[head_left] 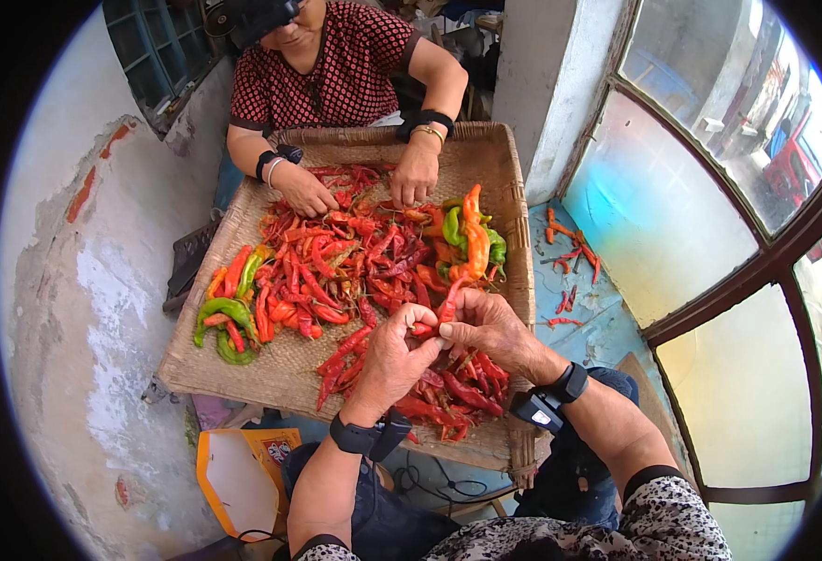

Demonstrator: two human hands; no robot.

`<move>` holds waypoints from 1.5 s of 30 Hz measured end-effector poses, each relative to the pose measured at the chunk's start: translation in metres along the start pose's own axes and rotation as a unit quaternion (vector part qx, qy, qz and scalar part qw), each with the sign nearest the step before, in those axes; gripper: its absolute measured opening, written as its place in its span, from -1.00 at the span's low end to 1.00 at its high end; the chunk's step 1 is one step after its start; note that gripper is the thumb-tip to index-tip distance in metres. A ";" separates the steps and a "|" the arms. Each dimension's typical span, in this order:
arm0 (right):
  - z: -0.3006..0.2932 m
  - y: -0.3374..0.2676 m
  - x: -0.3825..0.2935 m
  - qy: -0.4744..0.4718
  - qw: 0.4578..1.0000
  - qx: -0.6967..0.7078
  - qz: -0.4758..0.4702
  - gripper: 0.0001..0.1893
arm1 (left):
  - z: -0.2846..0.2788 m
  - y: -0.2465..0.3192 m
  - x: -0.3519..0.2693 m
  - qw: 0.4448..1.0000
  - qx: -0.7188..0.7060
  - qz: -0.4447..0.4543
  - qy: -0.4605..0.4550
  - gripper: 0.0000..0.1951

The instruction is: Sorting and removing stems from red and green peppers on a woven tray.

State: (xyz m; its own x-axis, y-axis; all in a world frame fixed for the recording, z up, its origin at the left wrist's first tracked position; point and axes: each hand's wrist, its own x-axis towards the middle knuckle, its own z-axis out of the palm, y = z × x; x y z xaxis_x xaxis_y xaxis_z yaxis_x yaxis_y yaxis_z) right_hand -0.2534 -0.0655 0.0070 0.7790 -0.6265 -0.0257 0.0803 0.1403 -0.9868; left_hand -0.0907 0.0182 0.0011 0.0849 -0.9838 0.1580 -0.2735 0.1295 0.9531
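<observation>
A red chili pepper (450, 303) points up from the fingers of my right hand (495, 333), which pinches it near its lower end. My left hand (393, 365) meets the right one fingertip to fingertip and grips a short red chili piece (421, 329); whether the two pieces are joined is hidden by the fingers. Below both hands is a near pile of red chilies (470, 393) in a woven tray (295, 372). A larger heap of red chilies (327, 270) covers the tray's middle. Just beyond my right hand stands a long orange pepper (477, 242) beside several green peppers (496, 247).
Across the tray, a person's hands (307, 191) (414, 174) reach into the heap. Green peppers (227, 308) lie at the tray's left. Loose chilies (579, 245) lie on the blue surface by the window (663, 203). An open orange carton (243, 484) and black cable (446, 484) are below.
</observation>
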 end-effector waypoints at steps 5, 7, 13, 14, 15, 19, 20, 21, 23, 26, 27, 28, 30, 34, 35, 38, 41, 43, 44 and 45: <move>0.009 0.000 0.002 -0.002 0.999 -0.046 -0.010 -0.82 | -0.019 -0.005 -0.006 0.998 -0.001 -0.006 0.068 -0.85; 0.006 -0.004 -0.005 0.035 0.995 -0.089 -0.032 -0.83 | -0.029 -0.004 0.002 0.982 0.114 0.116 0.095 -0.85; -0.002 -0.003 -0.014 0.040 0.992 -0.115 -0.039 -0.81 | -0.062 -0.014 0.020 0.942 -0.212 -0.003 0.260 -0.38; -0.002 -0.008 -0.013 0.045 0.990 -0.122 -0.048 -0.84 | -0.072 -0.023 0.026 0.927 -0.245 -0.038 0.281 -0.14; -0.004 -0.010 -0.012 0.057 0.990 -0.123 -0.039 -0.83 | -0.083 -0.039 0.029 0.910 -0.276 -0.085 0.298 -0.01; -0.018 -0.022 -0.010 0.116 0.980 -0.133 -0.095 -0.80 | -0.080 -0.032 0.028 0.933 -0.187 -0.057 0.301 -0.22; -0.024 -0.021 -0.008 0.124 0.980 -0.117 -0.105 -0.80 | -0.073 -0.029 0.029 0.960 -0.108 -0.085 0.244 -0.36; -0.025 -0.022 -0.007 0.134 0.981 -0.091 -0.110 -0.79 | -0.070 -0.020 0.032 0.977 -0.024 -0.103 0.186 -0.48; -0.030 -0.024 -0.007 0.151 0.976 -0.100 -0.117 -0.80 | -0.049 -0.014 0.037 0.981 0.162 -0.088 0.067 -0.71; -0.028 -0.023 -0.007 0.154 0.974 -0.108 -0.128 -0.82 | -0.021 -0.024 0.037 0.946 0.316 0.019 -0.076 -0.64; -0.024 -0.021 -0.006 0.157 0.972 -0.121 -0.129 -0.84 | -0.018 -0.030 0.034 0.946 0.313 0.018 -0.079 -0.64; -0.023 -0.021 -0.005 0.151 0.971 -0.121 -0.140 -0.84 | -0.013 -0.041 0.033 0.915 0.389 0.055 -0.087 -0.57; -0.023 -0.016 -0.002 0.148 0.968 -0.120 -0.162 -0.85 | -0.007 -0.064 0.036 0.865 0.483 0.088 -0.103 -0.40; -0.019 -0.024 -0.002 0.140 0.968 -0.146 -0.148 -0.85 | -0.011 -0.046 0.042 0.825 0.556 0.026 -0.101 -0.56; -0.016 -0.023 0.000 0.145 0.965 -0.133 -0.175 -0.85 | -0.015 -0.043 0.039 0.811 0.576 -0.006 -0.102 -0.63; -0.016 -0.022 0.002 0.144 0.964 -0.143 -0.172 -0.85 | -0.034 -0.052 0.031 0.825 0.559 0.044 -0.070 -0.79; -0.023 -0.017 0.001 0.151 0.956 -0.186 -0.171 -0.85 | -0.039 -0.036 0.022 0.869 0.489 0.030 -0.070 -0.82; -0.022 -0.018 0.002 0.142 0.957 -0.197 -0.157 -0.85 | -0.043 -0.020 0.011 0.920 0.385 0.060 -0.030 -0.80; -0.023 -0.017 0.002 0.141 0.954 -0.205 -0.169 -0.84 | -0.042 -0.010 0.007 0.929 0.368 0.045 -0.020 -0.77; -0.022 -0.015 0.002 0.141 0.954 -0.204 -0.170 -0.84 | -0.040 -0.003 0.002 0.928 0.369 0.044 -0.019 -0.77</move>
State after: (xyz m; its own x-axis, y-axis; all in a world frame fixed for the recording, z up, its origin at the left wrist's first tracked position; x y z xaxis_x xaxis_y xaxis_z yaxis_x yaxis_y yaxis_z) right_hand -0.2669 -0.0861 0.0178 0.5489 -0.7717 0.3212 0.0054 -0.3809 -0.9246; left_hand -0.0513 0.0212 0.0091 0.0003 -0.9789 0.2042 -0.8611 0.1035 0.4978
